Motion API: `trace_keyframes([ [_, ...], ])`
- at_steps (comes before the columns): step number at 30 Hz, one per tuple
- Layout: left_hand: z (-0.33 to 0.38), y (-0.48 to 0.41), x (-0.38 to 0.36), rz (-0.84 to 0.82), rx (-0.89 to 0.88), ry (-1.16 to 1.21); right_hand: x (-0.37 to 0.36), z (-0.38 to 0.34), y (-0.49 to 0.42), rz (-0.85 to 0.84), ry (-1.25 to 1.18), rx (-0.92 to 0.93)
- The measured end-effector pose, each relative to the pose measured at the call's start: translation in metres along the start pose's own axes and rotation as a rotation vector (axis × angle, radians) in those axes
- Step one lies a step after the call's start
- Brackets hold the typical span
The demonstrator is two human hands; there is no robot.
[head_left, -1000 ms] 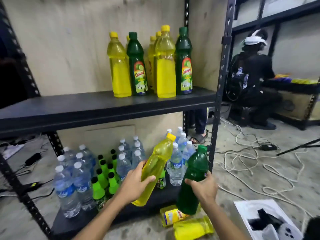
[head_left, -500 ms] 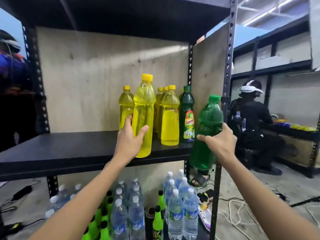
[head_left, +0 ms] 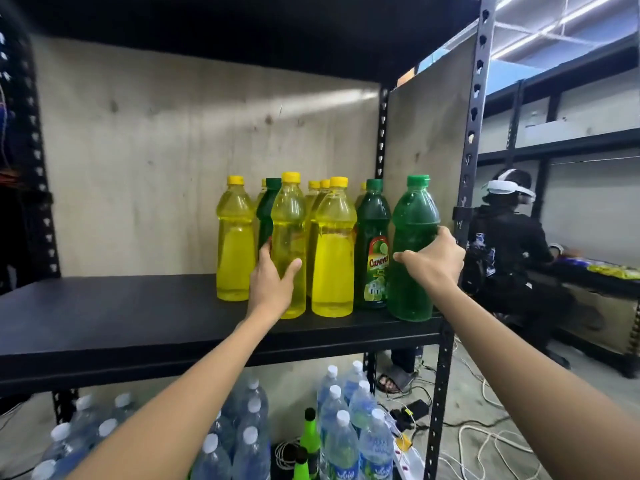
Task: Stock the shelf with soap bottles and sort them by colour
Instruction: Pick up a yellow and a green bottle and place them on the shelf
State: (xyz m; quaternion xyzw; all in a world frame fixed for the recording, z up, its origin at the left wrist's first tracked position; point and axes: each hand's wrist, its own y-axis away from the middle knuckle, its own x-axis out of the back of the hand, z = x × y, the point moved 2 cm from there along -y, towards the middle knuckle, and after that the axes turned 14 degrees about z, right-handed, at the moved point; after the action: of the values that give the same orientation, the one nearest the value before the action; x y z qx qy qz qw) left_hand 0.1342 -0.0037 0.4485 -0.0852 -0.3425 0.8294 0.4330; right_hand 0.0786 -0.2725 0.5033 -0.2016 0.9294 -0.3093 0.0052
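My left hand point(head_left: 273, 285) grips a yellow soap bottle point(head_left: 289, 223) that stands upright on the black shelf point(head_left: 104, 327), in front of a dark green bottle point(head_left: 267, 209). My right hand point(head_left: 433, 261) holds a green soap bottle point(head_left: 414, 216) standing at the shelf's right front corner. Between them stand another yellow bottle point(head_left: 334, 258) and a labelled green bottle point(head_left: 373, 244). A further yellow bottle point(head_left: 235, 244) stands at the left of the group, with several more yellow ones behind.
The rack's right post point(head_left: 467, 168) stands just right of the green bottle. Water bottles point(head_left: 343, 438) and small green bottles point(head_left: 309, 431) fill the lower shelf. A person in a headset point(head_left: 505, 244) sits at the right. Cables point(head_left: 485, 434) lie on the floor.
Both hands rose from near the floor to the shelf. The yellow and green bottles, held in the air before, now stand on the shelf board.
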Motion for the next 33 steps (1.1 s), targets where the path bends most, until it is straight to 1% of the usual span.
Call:
trace_keyframes([
  [5, -0.011, 0.0, -0.002, 0.004, 0.009, -0.017, -0.01, 0.011, -0.006, 0.007, -0.031, -0.052],
  [9, -0.01, 0.005, -0.001, -0.005, -0.015, 0.014, -0.014, 0.017, -0.003, -0.026, -0.045, 0.002],
  [11, -0.011, 0.005, 0.001, -0.006, -0.012, 0.022, -0.014, 0.019, -0.002, -0.032, -0.057, -0.001],
  [14, -0.012, 0.007, 0.003, -0.044, -0.003, 0.009, -0.01, 0.025, 0.001, -0.056, -0.069, -0.02],
  [17, -0.014, 0.013, 0.004, -0.081, 0.052, -0.039, -0.003, 0.034, 0.01, -0.105, -0.049, -0.033],
  [21, -0.022, 0.035, 0.019, -0.167, 0.113, -0.126, 0.013, 0.053, 0.044, -0.095, -0.054, -0.005],
  [23, -0.024, 0.054, 0.032, -0.173, 0.039, -0.134, 0.019, 0.07, 0.074, -0.078, -0.067, 0.008],
  [25, -0.023, 0.078, 0.045, -0.116, -0.12, -0.117, 0.022, 0.093, 0.11, -0.073, -0.083, -0.005],
  [27, -0.029, 0.112, 0.057, -0.063, -0.289, -0.106, 0.022, 0.126, 0.155, -0.104, -0.057, -0.092],
  [29, -0.048, 0.149, 0.066, -0.09, -0.401, -0.113, 0.022, 0.167, 0.205, -0.167, -0.023, -0.241],
  [31, -0.079, 0.183, 0.073, -0.206, -0.415, -0.159, 0.025, 0.211, 0.257, -0.226, 0.033, -0.403],
  [33, -0.116, 0.213, 0.075, -0.353, -0.357, -0.21, 0.031, 0.252, 0.306, -0.283, 0.099, -0.584],
])
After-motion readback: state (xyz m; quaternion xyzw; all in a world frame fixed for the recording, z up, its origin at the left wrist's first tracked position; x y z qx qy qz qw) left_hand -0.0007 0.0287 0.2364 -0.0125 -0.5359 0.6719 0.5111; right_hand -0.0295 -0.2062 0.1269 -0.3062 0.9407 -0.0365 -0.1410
